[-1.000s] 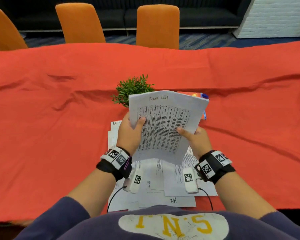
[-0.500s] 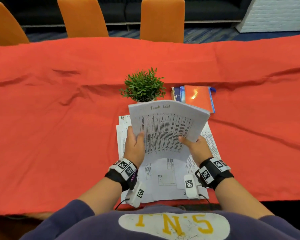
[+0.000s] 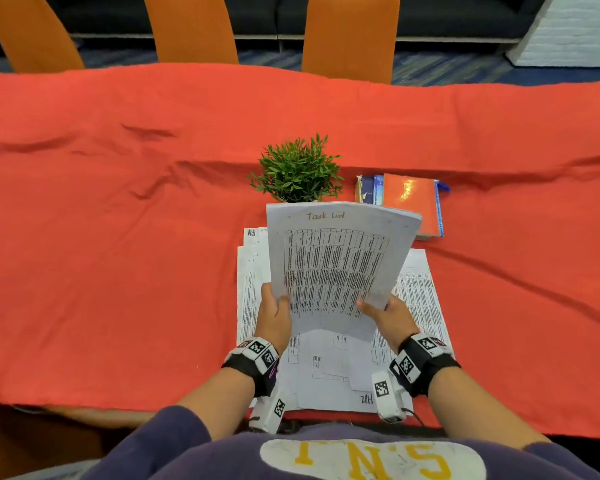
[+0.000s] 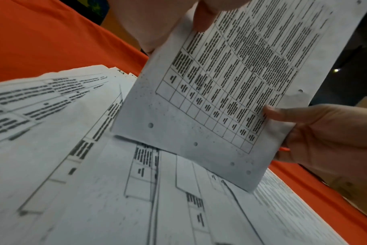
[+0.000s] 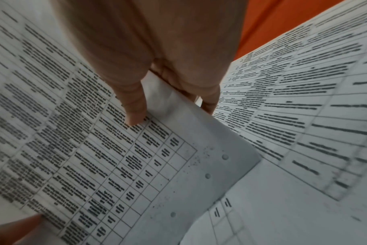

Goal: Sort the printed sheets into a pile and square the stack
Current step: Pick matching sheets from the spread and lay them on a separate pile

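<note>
Against a second ago: lowered the sheaf (image 3: 333,268) and drew it nearer the body, so cleared the plant (image 3: 297,169) at 12 o'clock, then half hidden behind the top edge, and bared the books (image 3: 409,202) at 1 o'clock. Against half a second ago: barely altered, same hold on both sides.

Plant's pot hidden behind the sheaf's top edge.

Held the sheaf tilted near upright, top leaning away, headed "Task List" in handwriting above a printed table. Bowed a little, with the top right corner curling back. Stood over the loose sheets (image 3: 323,372), which lay spread and overlapping on the red tabletop (image 3: 118,271) at 6 o'clock, close to the near edge. From the left wrist, saw the sheaf's bottom corner close upon those sheets; touching or just clear, cannot tell.

Left grip (image 3: 274,317): clamped on the sheaf's left edge, low down, thumb across the printed face, fingers behind. Right grip (image 3: 388,315): pinched the lower right edge, thumb on the front by the table's last columns, fingers curled behind the paper. Both wrists raised off the tabletop, forearms coming in from 7 and 5 o'clock.

Stood beyond the far edge at 12 o'clock: orange chairs (image 3: 350,32).
</note>
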Demonstrator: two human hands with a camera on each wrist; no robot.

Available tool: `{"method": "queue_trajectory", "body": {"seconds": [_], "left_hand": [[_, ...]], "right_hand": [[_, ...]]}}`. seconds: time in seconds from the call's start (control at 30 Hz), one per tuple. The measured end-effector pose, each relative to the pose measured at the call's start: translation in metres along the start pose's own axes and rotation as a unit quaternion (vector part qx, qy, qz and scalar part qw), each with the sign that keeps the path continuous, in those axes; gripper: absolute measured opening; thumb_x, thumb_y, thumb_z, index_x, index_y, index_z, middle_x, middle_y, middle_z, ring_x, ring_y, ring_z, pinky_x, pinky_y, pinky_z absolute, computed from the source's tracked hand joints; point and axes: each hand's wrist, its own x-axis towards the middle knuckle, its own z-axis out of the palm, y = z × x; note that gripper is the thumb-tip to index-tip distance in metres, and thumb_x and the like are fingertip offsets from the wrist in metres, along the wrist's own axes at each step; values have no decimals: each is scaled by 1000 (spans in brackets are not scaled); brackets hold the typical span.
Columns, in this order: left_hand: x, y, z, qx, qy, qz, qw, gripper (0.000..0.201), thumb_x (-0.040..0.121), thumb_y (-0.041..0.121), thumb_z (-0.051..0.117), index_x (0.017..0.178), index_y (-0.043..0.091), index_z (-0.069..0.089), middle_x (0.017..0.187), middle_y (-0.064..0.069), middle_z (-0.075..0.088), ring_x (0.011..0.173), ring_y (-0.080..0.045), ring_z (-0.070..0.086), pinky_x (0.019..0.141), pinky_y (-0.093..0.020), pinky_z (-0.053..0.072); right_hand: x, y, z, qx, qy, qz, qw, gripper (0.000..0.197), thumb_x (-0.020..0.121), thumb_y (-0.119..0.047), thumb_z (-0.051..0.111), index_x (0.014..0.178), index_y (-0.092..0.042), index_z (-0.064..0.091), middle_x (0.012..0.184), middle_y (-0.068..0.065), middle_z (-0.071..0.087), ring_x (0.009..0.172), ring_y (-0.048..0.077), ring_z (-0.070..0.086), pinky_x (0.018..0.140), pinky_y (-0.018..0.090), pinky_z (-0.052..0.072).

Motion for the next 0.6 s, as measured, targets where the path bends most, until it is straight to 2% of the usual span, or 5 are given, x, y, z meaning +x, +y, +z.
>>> {"method": "queue_trajectory", "body": {"seconds": [0.13,0.27,0.43,0.53,0.6], "left_hand": [[10,8,-5,-7,41,5,999,24,101,13,31,124,19,33,86,16,44,71,6,40,69,-20,34],[37,5,-42,-16,93,-5,996,23,97,9,34,119,9,42,85,-5,51,66,-15,45,63,-31,41],[71,-26,-128,30,129,-82,988,36,94,10,36,129,1,36,96,-7,49,78,-22,49,73,-35,45],[86,-53,-185,81,138,-132,978,26,93,3,36,118,0,42,91,-11,45,71,-21,43,62,-29,37],[91,-73,-219,86,132,-166,973,25,93,1,35,118,0,41,96,-14,48,76,-22,45,62,-29,37]], "right_hand": [[11,-19,9,-13,-19,-16,1000,22,89,-27,62,109,-24,53,97,-13,62,91,8,59,81,27,47],[34,-36,45,-8,-2,-4,1000,27,86,-32,58,109,-19,54,104,9,66,98,30,64,88,45,52],[49,-52,130,-62,-52,25,996,24,90,-19,40,110,-7,46,95,14,56,80,23,52,70,34,43],[50,-47,189,-136,-82,15,987,21,88,-21,44,97,-2,47,93,17,59,76,26,56,69,34,47],[48,-41,223,-178,-98,22,979,12,89,-17,51,86,-8,44,82,9,49,70,20,47,61,27,38]]}}
